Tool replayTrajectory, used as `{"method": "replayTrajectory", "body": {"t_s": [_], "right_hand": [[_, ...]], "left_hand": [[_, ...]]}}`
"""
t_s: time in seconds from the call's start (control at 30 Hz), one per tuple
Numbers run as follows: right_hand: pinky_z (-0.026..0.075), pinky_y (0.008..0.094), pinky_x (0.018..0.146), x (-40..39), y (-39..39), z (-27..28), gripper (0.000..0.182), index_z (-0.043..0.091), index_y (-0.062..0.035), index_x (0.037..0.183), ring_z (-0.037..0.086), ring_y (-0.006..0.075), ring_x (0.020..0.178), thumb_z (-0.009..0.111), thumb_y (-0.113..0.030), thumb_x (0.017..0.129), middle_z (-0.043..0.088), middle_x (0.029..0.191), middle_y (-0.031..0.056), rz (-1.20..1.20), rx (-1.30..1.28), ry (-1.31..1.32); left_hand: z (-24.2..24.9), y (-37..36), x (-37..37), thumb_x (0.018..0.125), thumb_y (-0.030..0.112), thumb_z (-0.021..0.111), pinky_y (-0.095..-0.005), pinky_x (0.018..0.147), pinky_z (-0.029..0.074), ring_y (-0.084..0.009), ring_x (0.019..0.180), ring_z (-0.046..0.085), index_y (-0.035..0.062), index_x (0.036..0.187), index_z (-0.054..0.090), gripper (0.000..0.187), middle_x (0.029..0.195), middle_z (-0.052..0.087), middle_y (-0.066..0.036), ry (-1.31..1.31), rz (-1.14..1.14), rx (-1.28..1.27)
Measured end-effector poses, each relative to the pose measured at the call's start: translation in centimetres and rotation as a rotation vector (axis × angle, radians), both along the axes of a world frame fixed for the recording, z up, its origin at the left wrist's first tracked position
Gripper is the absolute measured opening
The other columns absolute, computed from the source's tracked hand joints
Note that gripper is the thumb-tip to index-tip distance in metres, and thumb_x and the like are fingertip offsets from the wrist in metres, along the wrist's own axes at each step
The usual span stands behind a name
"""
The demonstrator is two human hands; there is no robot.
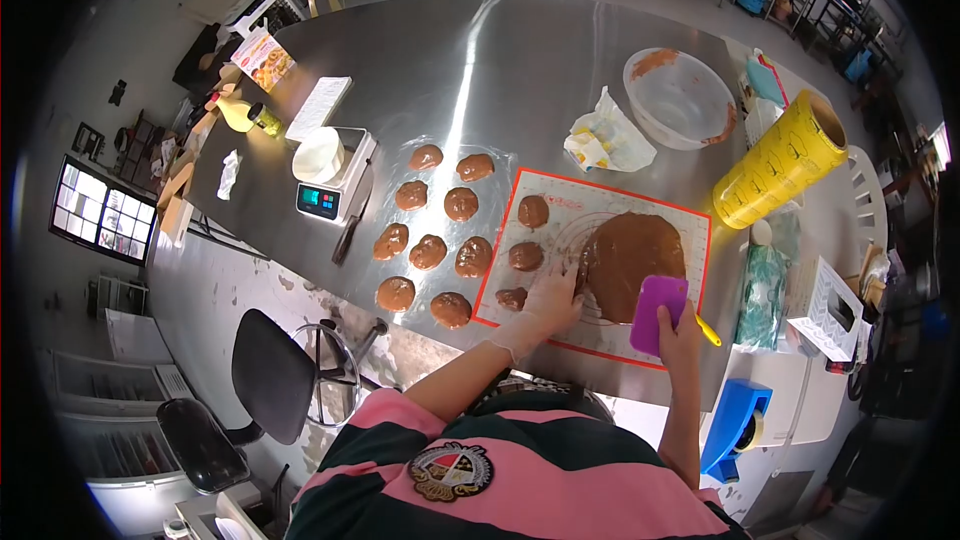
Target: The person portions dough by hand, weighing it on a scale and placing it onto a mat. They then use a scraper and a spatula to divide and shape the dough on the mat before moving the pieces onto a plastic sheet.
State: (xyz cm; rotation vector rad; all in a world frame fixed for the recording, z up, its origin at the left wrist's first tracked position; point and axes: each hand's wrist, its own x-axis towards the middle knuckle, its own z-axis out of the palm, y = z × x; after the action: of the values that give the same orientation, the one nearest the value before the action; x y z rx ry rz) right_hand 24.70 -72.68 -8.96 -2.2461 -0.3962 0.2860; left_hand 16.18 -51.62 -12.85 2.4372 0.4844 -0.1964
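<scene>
A purple dough scraper [657,316] stands tilted in my right hand [680,338], over the lower right part of a large flat brown dough slab [635,258]. My left hand [552,304], which seems to wear a clear glove, lies at the slab's left edge with its fingers stretched out. The slab rests on a red-bordered baking mat [625,355]. Along the mat's left side sit 3 small brown dough pieces; the lowest piece [511,298] is beside my left hand. A yellow handle [708,330] sticks out beyond my right hand; its other end is hidden.
Several brown dough rounds [461,204] lie on a clear sheet left of the mat. A digital scale [335,185] holds a white bowl [319,156], with a dark-handled tool [346,238] alongside. Behind the mat are a crumpled wrapper [610,135], smeared plastic bowl [680,100] and yellow roll [780,160].
</scene>
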Motion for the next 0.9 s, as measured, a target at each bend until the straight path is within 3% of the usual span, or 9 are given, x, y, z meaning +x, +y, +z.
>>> {"method": "replayTrajectory", "body": {"t_s": [0.13,0.2,0.3,0.43,0.57,0.7,0.9], "right_hand": [[0.044,0.0385,0.078,-0.4,-1.0,-1.1,0.039,0.046,0.0055,0.110,0.058,0.0351,0.088,0.053,-0.024,0.085,0.058,0.095,0.0239,-0.058,0.009,-0.041],[0.044,0.0387,0.078,-0.6,-1.4,-0.7,0.040,0.046,0.0059,0.110,0.058,0.0352,0.088,0.053,-0.024,0.085,0.058,0.095,0.0238,-0.066,0.008,0.005],[0.044,0.0390,0.077,-0.8,-1.9,-0.9,0.039,0.045,0.0062,0.110,0.058,0.0348,0.087,0.053,-0.023,0.085,0.058,0.095,0.0235,-0.068,0.021,0.018],[0.045,0.0385,0.074,-0.5,-2.1,-1.0,0.037,0.045,0.0063,0.109,0.059,0.0333,0.085,0.052,-0.022,0.085,0.059,0.093,0.0225,-0.050,0.026,-0.017],[0.045,0.0357,0.076,-0.3,-2.0,-0.4,0.039,0.044,0.0014,0.116,0.059,0.0286,0.087,0.053,-0.021,0.086,0.059,0.095,0.0190,-0.054,-0.005,0.003],[0.045,0.0368,0.073,-0.6,-1.3,0.6,0.037,0.045,0.0037,0.111,0.059,0.0313,0.084,0.053,-0.023,0.085,0.059,0.091,0.0208,-0.055,-0.019,-0.025],[0.046,0.0399,0.073,-0.6,-1.2,-0.7,0.034,0.048,0.0040,0.105,0.059,0.0355,0.083,0.052,-0.024,0.085,0.059,0.091,0.0229,-0.038,-0.051,-0.009]], "left_hand": [[-0.2,-0.9,-0.7,0.075,0.025,0.056,-0.0486,0.094,0.033,-0.0425,0.113,0.038,0.0036,0.131,0.028,0.065,0.123,0.037,-0.026,-0.144,0.064,-0.073],[0.3,-1.8,-1.2,0.075,0.031,0.057,-0.0546,0.099,0.022,-0.0439,0.124,0.024,0.0068,0.135,0.025,0.072,0.135,0.025,-0.024,-0.187,0.087,0.236],[0.8,-1.7,-1.9,0.079,0.036,0.054,-0.0555,0.100,0.020,-0.0485,0.125,0.017,0.0119,0.137,0.022,0.071,0.139,0.019,-0.023,-0.105,0.102,0.324],[-0.9,-0.7,-2.2,0.080,0.037,0.053,-0.0551,0.100,0.020,-0.0490,0.125,0.017,0.0115,0.137,0.020,0.071,0.139,0.018,-0.023,-0.094,0.132,0.284],[-0.4,0.4,-2.4,0.076,0.030,0.057,-0.0530,0.098,0.025,-0.0464,0.120,0.026,0.0073,0.133,0.026,0.069,0.135,0.025,-0.024,-0.344,0.199,0.151],[0.7,1.9,-2.9,0.074,0.018,0.061,-0.0450,0.096,0.032,-0.0427,0.115,0.034,0.0017,0.126,0.036,0.060,0.126,0.036,-0.025,-0.561,0.253,0.046],[-0.1,4.6,-6.0,0.077,0.013,0.057,-0.0410,0.098,0.030,-0.0353,0.117,0.038,-0.0008,0.125,0.037,0.054,0.125,0.042,-0.022,-0.525,0.364,-0.074]]}}
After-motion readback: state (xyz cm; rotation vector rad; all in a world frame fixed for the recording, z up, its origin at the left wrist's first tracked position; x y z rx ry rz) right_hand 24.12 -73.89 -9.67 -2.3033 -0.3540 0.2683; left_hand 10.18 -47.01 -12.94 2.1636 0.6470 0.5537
